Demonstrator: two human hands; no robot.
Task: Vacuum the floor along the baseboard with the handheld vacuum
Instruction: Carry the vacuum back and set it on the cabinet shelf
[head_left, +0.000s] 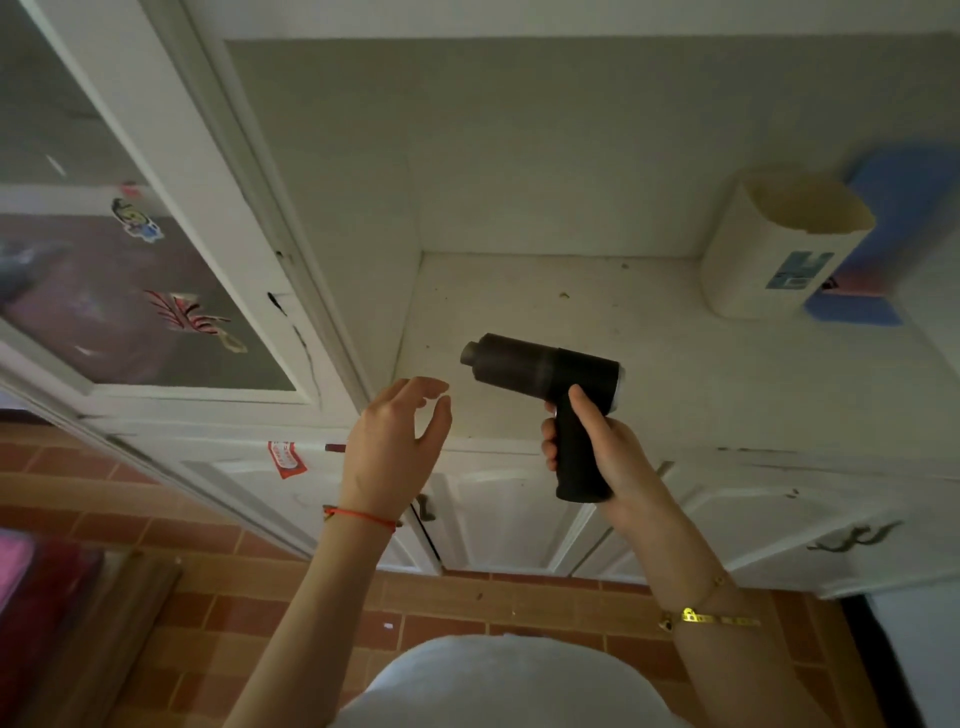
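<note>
A black pistol-shaped handheld vacuum (545, 369) hangs in the air over a white countertop (675, 374), its nozzle pointing left. My right hand (597, 447) grips its handle from the right. My left hand (395, 441) is raised just left of the nozzle, fingers apart and curved, holding nothing and a short gap from the vacuum. Below, a brick-patterned tile floor (218, 613) meets the foot of the white cabinet doors (509, 514).
A cream cylindrical container (779, 249) and a blue object (893, 208) stand at the counter's back right. A tall white cabinet with a stickered glass door (130, 291) rises on the left. A wooden plank (119, 623) and a pink item (10, 566) lie on the floor at lower left.
</note>
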